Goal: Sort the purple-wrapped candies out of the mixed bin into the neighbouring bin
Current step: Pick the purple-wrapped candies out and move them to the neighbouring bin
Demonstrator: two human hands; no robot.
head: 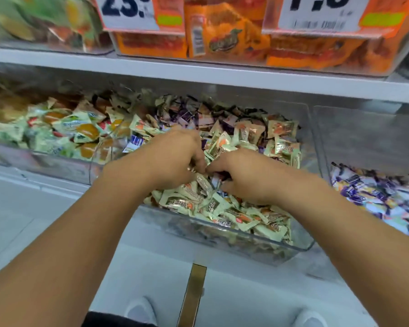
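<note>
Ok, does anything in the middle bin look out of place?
Yes: purple-wrapped candies lie scattered among the cream-wrapped candies in the middle bin, mostly toward its back. They match the stock in the right bin. Both the left hand and right hand are dug into the pile. Nothing looks spilled or damaged.

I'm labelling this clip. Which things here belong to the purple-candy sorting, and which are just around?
Job: mixed bin, purple-wrapped candies, neighbouring bin, left hand, right hand.
Around: fruit-candy bin, orange packets, price tags.
</note>
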